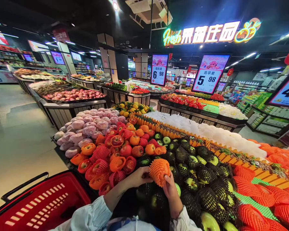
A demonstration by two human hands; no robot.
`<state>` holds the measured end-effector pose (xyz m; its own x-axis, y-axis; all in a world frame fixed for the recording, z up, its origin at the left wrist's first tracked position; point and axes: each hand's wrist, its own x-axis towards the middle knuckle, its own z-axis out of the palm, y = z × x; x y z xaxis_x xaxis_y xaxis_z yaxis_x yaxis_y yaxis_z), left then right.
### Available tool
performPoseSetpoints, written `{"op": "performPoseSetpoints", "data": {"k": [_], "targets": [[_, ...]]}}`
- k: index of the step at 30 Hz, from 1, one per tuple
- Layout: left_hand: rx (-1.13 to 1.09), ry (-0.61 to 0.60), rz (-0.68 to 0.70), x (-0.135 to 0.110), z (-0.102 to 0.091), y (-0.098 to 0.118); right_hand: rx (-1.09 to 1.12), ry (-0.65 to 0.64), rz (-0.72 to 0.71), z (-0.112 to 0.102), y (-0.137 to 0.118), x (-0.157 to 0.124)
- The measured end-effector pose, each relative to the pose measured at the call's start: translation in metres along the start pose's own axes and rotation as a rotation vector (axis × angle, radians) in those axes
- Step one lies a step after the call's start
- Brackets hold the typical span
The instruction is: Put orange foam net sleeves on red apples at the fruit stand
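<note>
An apple in an orange foam net (159, 171) is held up between my two hands, over the fruit display. My left hand (142, 177) pinches the net on its left side. On the right, my right hand (170, 186) grips the lower side, its thumb against the fruit. Beyond and to the left lie red apples (126, 150) in red and orange foam nets. Green apples (191, 183) in black foam nets spread to the right and below my hands.
A red shopping basket (45, 200) with a black handle stands at lower left. Pale wrapped fruit (90, 125) fills the display's left corner. An orange fence divider (197, 141) runs along the right, with white-netted fruit (214, 131) behind it. Price screens (210, 74) hang above.
</note>
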<state>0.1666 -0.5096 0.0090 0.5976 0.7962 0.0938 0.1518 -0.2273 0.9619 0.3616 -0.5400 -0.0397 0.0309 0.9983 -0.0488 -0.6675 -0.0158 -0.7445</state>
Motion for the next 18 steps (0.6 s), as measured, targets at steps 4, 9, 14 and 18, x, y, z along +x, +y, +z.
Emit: {"op": "performPoseSetpoints", "data": {"k": [4,9,14,18], "targets": [[0.131,0.131,0.055,0.002,-0.005,0.002,-0.005,-0.009,0.015,-0.004,0.002,0.000],[0.087,0.134,0.077,0.000,-0.011,0.006,-0.014,-0.046,0.028,-0.003,0.003,-0.003],[0.028,0.098,-0.064,-0.009,-0.017,0.019,-0.028,-0.070,0.030,-0.001,-0.001,-0.005],[0.073,0.103,-0.002,-0.012,-0.019,0.025,-0.041,-0.104,0.056,0.002,-0.005,-0.007]]}}
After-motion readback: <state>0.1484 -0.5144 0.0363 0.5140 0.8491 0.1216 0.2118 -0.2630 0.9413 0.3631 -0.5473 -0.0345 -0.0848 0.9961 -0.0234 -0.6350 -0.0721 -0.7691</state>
